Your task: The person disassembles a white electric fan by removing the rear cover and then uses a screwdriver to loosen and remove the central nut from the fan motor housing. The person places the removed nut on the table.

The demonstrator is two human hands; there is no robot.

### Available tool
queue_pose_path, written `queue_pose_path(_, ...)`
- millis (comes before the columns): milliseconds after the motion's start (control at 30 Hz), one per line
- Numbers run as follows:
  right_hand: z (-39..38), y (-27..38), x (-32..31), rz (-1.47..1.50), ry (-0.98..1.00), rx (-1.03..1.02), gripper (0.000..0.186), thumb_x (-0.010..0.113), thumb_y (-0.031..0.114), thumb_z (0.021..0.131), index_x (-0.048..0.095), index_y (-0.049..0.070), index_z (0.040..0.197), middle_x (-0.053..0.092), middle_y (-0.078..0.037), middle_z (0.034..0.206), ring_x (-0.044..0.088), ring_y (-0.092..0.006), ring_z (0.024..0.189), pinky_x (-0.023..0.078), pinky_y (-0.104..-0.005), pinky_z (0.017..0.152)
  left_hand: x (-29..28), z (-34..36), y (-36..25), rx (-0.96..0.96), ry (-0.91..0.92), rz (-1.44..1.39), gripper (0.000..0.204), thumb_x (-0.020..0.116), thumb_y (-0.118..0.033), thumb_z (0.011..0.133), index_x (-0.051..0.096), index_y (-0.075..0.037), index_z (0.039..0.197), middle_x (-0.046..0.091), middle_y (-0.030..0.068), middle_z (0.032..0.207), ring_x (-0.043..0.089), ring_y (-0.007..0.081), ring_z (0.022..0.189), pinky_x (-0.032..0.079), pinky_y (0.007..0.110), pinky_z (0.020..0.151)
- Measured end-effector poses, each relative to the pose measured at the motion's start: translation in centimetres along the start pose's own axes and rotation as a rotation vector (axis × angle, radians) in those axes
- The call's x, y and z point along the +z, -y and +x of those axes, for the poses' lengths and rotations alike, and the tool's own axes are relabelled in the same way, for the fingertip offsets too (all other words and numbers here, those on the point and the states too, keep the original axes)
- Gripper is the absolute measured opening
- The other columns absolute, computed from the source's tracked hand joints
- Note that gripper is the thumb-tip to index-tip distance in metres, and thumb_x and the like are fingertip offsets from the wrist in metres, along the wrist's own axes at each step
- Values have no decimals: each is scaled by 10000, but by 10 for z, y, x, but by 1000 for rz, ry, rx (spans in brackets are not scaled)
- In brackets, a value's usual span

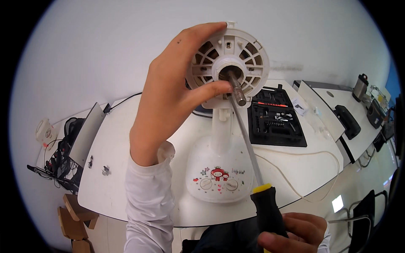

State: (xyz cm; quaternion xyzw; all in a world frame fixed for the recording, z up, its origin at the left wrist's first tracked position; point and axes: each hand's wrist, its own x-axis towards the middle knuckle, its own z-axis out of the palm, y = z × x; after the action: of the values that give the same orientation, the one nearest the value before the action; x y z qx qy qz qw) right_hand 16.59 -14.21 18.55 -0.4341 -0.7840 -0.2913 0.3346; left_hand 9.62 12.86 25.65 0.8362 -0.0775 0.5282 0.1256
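Note:
My left hand [171, 84] is closed on the white fan motor housing [249, 84], fingers over its top and thumb by the central metal shaft [237, 92], which sticks out of the round opening toward me. My right hand [295, 232] grips a long screwdriver [264, 204] by its black and yellow handle. Its blade runs up to the housing just under the shaft; the tip is hidden near my left thumb. Below, the fan's white stand [221, 168], with two knobs and cartoon strawberry figures, rests on the white table [105, 194].
An open black tool case [276, 133] lies right of the fan, beside a pale cable [316, 154]. Small metal parts [106, 170] sit at the left. Neighbouring desks hold a kettle [359, 87] and black items [347, 119]; cardboard boxes [71, 223] and a chair [367, 208] are on the floor.

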Motion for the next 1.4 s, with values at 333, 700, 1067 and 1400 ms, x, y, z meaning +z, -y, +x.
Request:
queue_pose_path(333,11,-1,29,-117,-378,-5,407,608,146,843,420,227,1195,561,-199,1092,569,-244,725,503,-301,532,4,3,-3,-19,-11,-7,681,760,-115,623,520,-45,1256,580,86,1190,589,204,1037,480,331,903)
queue_pose_path(700,39,26,16,135,-350,536,442,672,49,765,477,219,1123,601,-107,973,553,-188,577,444,-248,449,2,1,-5,-23,5,-7,687,754,-147,644,507,-48,1277,552,104,1248,554,238,1116,467,352,928)
queue_pose_path(1067,15,-4,38,129,-423,15,461,660,110,771,468,306,1142,610,-91,1037,565,-232,511,517,-282,446,2,0,-6,-41,13,-20,684,741,-163,658,499,-38,1285,536,113,1283,522,268,1167,438,373,967)
queue_pose_path(1400,-4,-11,14,6,-170,-226,383,652,229,801,519,296,1155,599,90,1116,612,-232,709,548,-249,519,3,-2,-6,-27,-5,43,716,732,-151,634,494,-51,1302,535,128,1283,520,289,1164,427,372,974)
